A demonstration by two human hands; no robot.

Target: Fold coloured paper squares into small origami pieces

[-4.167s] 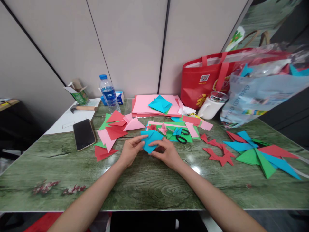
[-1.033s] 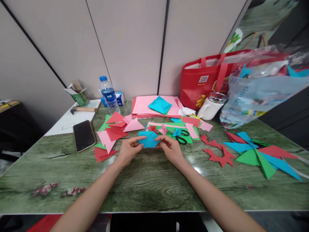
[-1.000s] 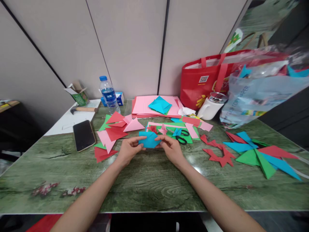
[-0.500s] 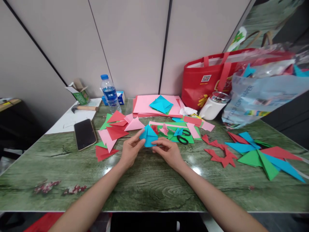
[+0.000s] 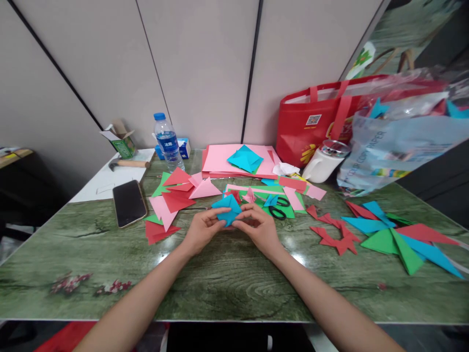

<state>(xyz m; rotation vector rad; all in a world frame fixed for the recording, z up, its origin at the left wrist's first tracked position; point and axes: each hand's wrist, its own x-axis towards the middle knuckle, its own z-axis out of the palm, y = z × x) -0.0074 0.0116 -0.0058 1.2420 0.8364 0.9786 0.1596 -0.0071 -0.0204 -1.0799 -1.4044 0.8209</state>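
Note:
A folded blue paper [image 5: 227,211] is held between both hands above the middle of the green table [image 5: 234,283]. My left hand [image 5: 203,229] pinches its left and lower left side, and my right hand [image 5: 257,228] grips its right edge. Just beyond the hands lie green and pink sheets, small folded red and pink pieces, and scissors with black handles [image 5: 277,213]. To the left sits a pile of red, pink and green folded papers [image 5: 179,200]. More blue folded paper [image 5: 245,159] rests on a stack of pink sheets [image 5: 216,159] at the back.
A phone [image 5: 129,204], a hammer [image 5: 130,163], a water bottle [image 5: 168,142] and an open box [image 5: 124,145] stand or lie at the left. On the right are a white mug [image 5: 324,161], a red bag [image 5: 300,127], a plastic bag [image 5: 395,146] and folded paper shapes [image 5: 339,237].
The blue paper has turned in my hands, its point tilting from upright to the right. My left hand has shifted slightly lower and right around it.

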